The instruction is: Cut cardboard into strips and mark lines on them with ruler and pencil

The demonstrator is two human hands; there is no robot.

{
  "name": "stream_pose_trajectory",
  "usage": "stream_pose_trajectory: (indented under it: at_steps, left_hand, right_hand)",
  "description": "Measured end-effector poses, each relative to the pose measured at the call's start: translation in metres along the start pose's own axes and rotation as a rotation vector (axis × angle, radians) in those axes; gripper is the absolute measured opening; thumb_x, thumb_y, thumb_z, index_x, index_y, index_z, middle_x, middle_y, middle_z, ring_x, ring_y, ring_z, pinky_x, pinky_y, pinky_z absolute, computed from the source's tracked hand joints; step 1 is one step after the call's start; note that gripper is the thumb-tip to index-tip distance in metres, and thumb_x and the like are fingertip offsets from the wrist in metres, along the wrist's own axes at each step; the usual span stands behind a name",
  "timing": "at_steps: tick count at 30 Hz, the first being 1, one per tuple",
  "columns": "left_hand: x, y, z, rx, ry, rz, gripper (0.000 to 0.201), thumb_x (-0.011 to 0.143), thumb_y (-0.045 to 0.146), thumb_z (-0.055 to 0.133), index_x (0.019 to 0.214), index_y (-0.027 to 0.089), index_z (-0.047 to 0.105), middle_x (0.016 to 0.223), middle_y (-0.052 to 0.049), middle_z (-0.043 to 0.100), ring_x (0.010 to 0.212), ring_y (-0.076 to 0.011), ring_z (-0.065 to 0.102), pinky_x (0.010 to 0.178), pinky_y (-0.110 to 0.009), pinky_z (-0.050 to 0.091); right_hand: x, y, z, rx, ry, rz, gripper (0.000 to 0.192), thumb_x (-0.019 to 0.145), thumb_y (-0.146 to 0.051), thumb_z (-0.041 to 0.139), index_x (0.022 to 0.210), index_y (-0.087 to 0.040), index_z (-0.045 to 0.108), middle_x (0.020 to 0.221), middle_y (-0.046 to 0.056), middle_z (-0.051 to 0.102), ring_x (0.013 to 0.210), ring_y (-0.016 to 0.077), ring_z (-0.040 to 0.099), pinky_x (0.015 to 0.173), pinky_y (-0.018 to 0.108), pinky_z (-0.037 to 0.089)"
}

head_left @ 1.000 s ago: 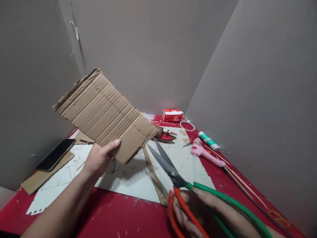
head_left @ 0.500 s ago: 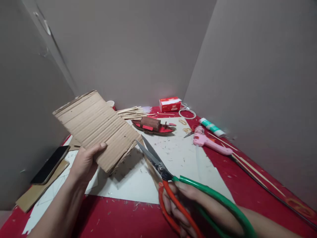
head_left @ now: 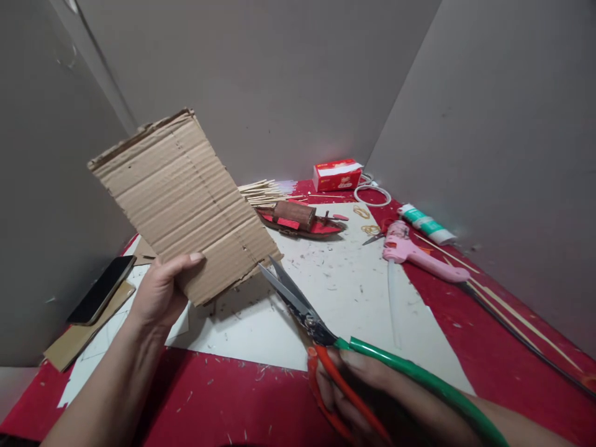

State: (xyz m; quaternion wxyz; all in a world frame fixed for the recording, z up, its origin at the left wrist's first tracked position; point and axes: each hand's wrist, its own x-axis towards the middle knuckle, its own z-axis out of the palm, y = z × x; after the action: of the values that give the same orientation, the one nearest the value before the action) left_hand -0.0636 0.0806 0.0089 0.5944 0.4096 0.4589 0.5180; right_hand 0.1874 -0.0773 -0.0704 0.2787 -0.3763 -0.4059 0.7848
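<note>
A piece of corrugated cardboard [head_left: 172,192] is raised above the table, tilted, with a dotted line running along its right side. My left hand [head_left: 162,285] grips its lower left edge, thumb on the front and fingers behind. In my right hand [head_left: 354,385] is a pair of scissors [head_left: 310,320] with one orange and one green handle. The blades are slightly apart, and their tips are at the cardboard's lower right corner. Whether they touch it I cannot tell. Beyond the blades, a brown and red model boat [head_left: 298,218] rests on white paper [head_left: 326,279].
A pink glue gun [head_left: 419,256] with its cord lies on the right, near a green-and-white tube [head_left: 427,223]. Thin sticks [head_left: 263,191] and a red box [head_left: 338,175] are at the back. On the left a phone [head_left: 102,290] lies on a cardboard strip [head_left: 77,344].
The cardboard has been raised and turned more face-on to me, showing the dotted line. The scissors stay by its lower right corner. My view has shifted a little.
</note>
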Motion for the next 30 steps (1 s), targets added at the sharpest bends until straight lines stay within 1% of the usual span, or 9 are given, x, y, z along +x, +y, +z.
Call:
stream_pose_trajectory:
  at_steps: [2,5,12,14,20,24,26,28,30]
  left_hand:
    - [0.000,-0.003,0.002,-0.002,0.001,-0.022,0.038,0.048,0.027,0.088,0.080,0.017,0.071,0.086,-0.006,0.077,0.103,-0.0359,0.071,0.088,-0.043,0.062]
    - [0.001,-0.009,0.003,-0.022,-0.016,-0.066,0.034,0.057,0.034,0.087,0.083,0.019,0.072,0.088,-0.008,0.077,0.105,-0.0365,0.071,0.089,-0.045,0.061]
    - [0.002,-0.016,0.003,-0.046,-0.018,-0.053,0.046,0.067,0.040,0.088,0.105,0.019,0.072,0.102,-0.009,0.078,0.111,-0.0345,0.070,0.095,-0.045,0.059]
    - [0.000,-0.017,0.004,-0.049,-0.020,-0.011,0.050,0.068,0.040,0.088,0.111,0.020,0.071,0.104,-0.009,0.078,0.111,-0.0337,0.070,0.096,-0.044,0.059]
    - [-0.011,-0.019,0.008,0.008,-0.095,0.209,0.054,0.073,0.042,0.086,0.120,0.021,0.069,0.111,-0.008,0.077,0.117,-0.0331,0.067,0.100,-0.043,0.056]
    - [-0.020,-0.018,0.008,0.039,-0.089,0.312,0.056,0.075,0.044,0.085,0.124,0.023,0.069,0.119,-0.007,0.074,0.127,-0.0340,0.061,0.107,-0.044,0.052]
    - [-0.021,-0.017,0.008,0.009,-0.117,0.313,0.053,0.079,0.042,0.082,0.126,0.024,0.068,0.122,-0.007,0.073,0.129,-0.0330,0.059,0.108,-0.044,0.051]
    - [-0.020,-0.017,0.008,-0.031,-0.149,0.267,0.050,0.081,0.040,0.080,0.126,0.025,0.067,0.123,-0.007,0.073,0.128,-0.0322,0.060,0.107,-0.043,0.051]
    - [-0.017,-0.018,0.007,-0.056,-0.146,0.207,0.048,0.081,0.041,0.080,0.123,0.024,0.068,0.121,-0.008,0.073,0.127,-0.0329,0.061,0.105,-0.043,0.053]
  right_hand:
    - [-0.001,-0.004,0.001,-0.072,0.028,-0.014,0.067,0.088,-0.082,0.037,0.092,-0.019,0.061,0.067,0.000,0.054,0.054,0.0137,0.049,0.056,0.028,0.042]
    - [-0.001,-0.007,0.006,-0.096,0.053,0.017,0.069,0.087,-0.082,0.037,0.092,-0.018,0.062,0.065,-0.001,0.053,0.054,0.0137,0.051,0.054,0.027,0.043]
    - [-0.004,-0.006,0.017,0.093,0.161,0.053,0.064,0.088,-0.077,0.042,0.083,-0.016,0.061,0.057,-0.003,0.048,0.048,0.0097,0.045,0.049,0.022,0.038]
    - [-0.004,-0.006,0.017,0.113,0.151,0.053,0.065,0.088,-0.076,0.042,0.083,-0.015,0.063,0.056,-0.002,0.050,0.047,0.0098,0.047,0.048,0.022,0.038]
    - [0.003,-0.006,0.011,0.123,0.054,0.024,0.071,0.085,-0.078,0.043,0.079,-0.012,0.067,0.049,0.003,0.055,0.041,0.0121,0.052,0.040,0.019,0.038]
    - [0.005,-0.001,0.009,0.227,0.010,-0.015,0.073,0.088,-0.074,0.040,0.080,-0.008,0.071,0.049,0.004,0.057,0.034,0.0108,0.049,0.037,0.020,0.037]
    - [0.005,0.000,0.009,0.263,-0.025,-0.018,0.073,0.088,-0.072,0.040,0.082,-0.007,0.071,0.049,0.005,0.058,0.035,0.0112,0.049,0.037,0.020,0.038]
    - [0.005,-0.001,0.009,0.252,-0.035,-0.024,0.072,0.088,-0.072,0.040,0.085,-0.006,0.071,0.048,0.005,0.057,0.036,0.0124,0.051,0.039,0.021,0.040]
    - [0.006,-0.002,0.010,0.211,-0.047,-0.061,0.073,0.086,-0.074,0.040,0.081,-0.007,0.071,0.046,0.005,0.056,0.038,0.0143,0.051,0.039,0.022,0.040]
